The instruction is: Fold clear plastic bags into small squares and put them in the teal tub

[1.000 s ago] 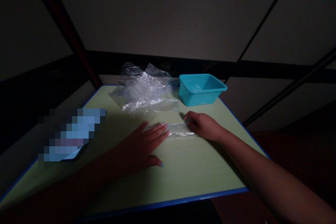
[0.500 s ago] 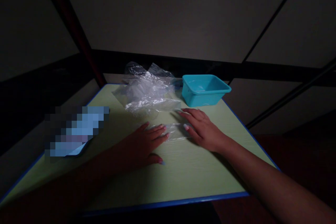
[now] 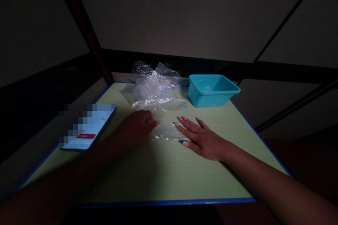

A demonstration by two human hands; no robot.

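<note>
Clear plastic film — flat on table.
Right hand spread across one end; left hand curled at the other, pinch unclear — uneven pulling could wrinkle it.

Looked most like a room in a home, though could not be settled for certain. Was dimly lit and closed in by tall pale panels, much like wardrobe doors, crossed by a dark band. Showed a dark reddish floor at the right. Held a small pale-green surface with blue edging, more household than workshop in make, bearing a turquoise plastic tub, clear plastic and a device with a lit screen.
</note>
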